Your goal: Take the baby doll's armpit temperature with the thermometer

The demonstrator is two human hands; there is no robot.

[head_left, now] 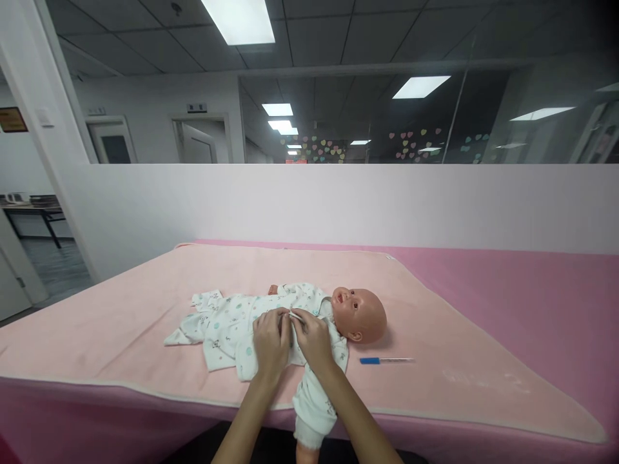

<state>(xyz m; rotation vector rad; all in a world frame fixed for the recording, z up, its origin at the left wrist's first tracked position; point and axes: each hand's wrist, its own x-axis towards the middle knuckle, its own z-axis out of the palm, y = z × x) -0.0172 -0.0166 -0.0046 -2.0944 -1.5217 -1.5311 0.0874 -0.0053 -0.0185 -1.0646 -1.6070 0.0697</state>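
A baby doll [360,316] lies on its back with its head to the right. It wears a white patterned baby gown [236,322], and one sleeved arm hangs toward me over the table's front edge. Over the doll's chest, my left hand [272,338] and my right hand [313,338] meet with fingertips close together. Both hands are closed in a pinch on a small white piece, apparently a tie or edge of the gown; its exact form is hidden by my fingers. Right of the doll's shoulder lies a pen [385,361] with a blue cap.
A peach blanket [130,309] spreads under the doll, over a pink table cover [546,309]. Behind the table rises a low white wall [338,206] with glass above it. At the far left a desk [33,209] stands in another area.
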